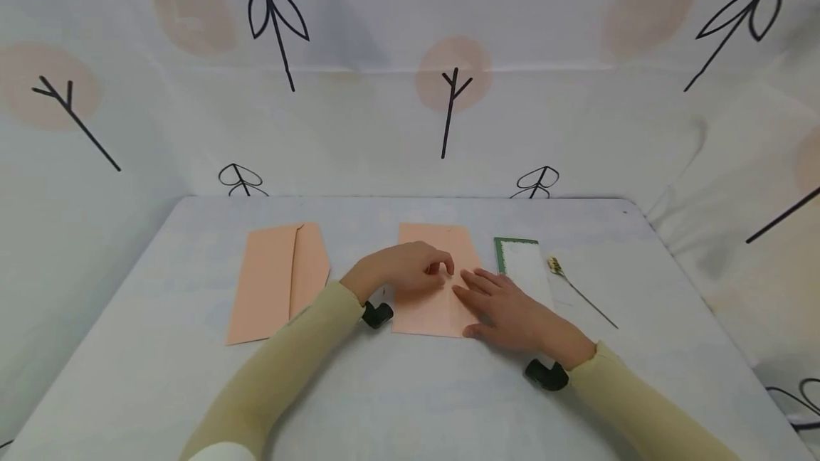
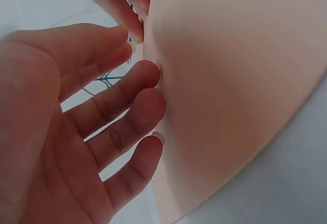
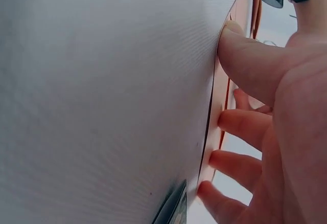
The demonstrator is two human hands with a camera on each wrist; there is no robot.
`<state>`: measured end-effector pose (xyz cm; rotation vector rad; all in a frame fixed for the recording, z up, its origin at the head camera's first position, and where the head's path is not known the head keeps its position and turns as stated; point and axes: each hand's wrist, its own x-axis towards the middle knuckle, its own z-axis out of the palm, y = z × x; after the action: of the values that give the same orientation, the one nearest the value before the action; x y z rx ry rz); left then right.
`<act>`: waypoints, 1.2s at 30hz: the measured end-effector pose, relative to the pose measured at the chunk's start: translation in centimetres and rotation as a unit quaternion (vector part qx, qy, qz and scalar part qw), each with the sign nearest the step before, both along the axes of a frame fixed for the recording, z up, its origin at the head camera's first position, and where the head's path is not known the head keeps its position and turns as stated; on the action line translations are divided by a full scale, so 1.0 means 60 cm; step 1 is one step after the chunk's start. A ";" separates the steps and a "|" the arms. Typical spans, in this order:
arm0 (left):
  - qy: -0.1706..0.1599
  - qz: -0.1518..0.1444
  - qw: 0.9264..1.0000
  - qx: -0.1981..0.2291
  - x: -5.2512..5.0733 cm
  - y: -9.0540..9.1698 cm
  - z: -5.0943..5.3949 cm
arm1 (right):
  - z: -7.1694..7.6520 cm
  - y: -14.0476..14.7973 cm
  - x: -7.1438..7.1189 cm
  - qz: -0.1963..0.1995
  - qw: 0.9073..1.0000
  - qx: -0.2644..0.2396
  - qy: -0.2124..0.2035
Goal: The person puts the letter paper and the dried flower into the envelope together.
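A peach envelope [image 1: 423,319] lies flat in the middle of the table, with a faint line running down its face. Over its centre is my left hand [image 1: 413,265], fingers loosely bent; in the left wrist view several fingertips [image 2: 149,106] meet the peach surface, and nothing shows in its grasp. My right hand [image 1: 506,311] rests spread along the envelope's right side. Its thumb and fingertips touch the paper near the edge in the right wrist view, where the envelope [image 3: 220,88] appears as a thin strip. The hands hide part of the envelope.
Another peach envelope [image 1: 263,283] lies at the left, its pointed flap [image 1: 310,262] extending right. Right of the hands are a white card with a green border [image 1: 522,258], partly covered, and a dried flower stem [image 1: 583,295]. A patterned cloth [image 1: 384,126] hangs behind the table [image 1: 410,404].
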<state>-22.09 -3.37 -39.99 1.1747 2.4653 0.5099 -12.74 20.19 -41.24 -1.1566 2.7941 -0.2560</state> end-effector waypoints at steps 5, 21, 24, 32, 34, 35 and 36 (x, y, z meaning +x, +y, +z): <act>0.023 -0.018 0.999 -0.024 -0.004 0.013 0.000 | 0.005 0.000 0.000 -0.009 1.000 0.006 -0.001; 0.038 -0.013 0.999 -0.035 0.003 0.021 0.007 | 0.002 -0.003 0.000 -0.021 1.000 0.011 -0.013; 0.038 -0.012 0.999 -0.031 0.004 0.020 0.006 | 0.004 -0.003 -0.002 -0.016 1.000 0.012 -0.010; 0.033 -0.003 0.999 -0.032 0.005 0.020 0.002 | 0.003 -0.001 -0.006 -0.007 1.000 0.020 -0.002; 0.037 0.004 0.999 -0.037 0.005 0.021 0.001 | 0.002 -0.001 -0.007 -0.002 1.000 0.020 0.004; 0.042 0.005 0.998 -0.039 0.005 0.021 0.001 | 0.002 -0.001 -0.008 0.000 1.000 0.019 0.006; 0.047 0.006 0.998 -0.041 0.005 0.021 0.002 | 0.001 0.000 -0.008 0.001 1.000 0.019 0.008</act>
<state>-21.80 -2.11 -39.88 1.1765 2.5473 0.3607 -13.23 20.17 -41.15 -1.1588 2.7983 -0.1935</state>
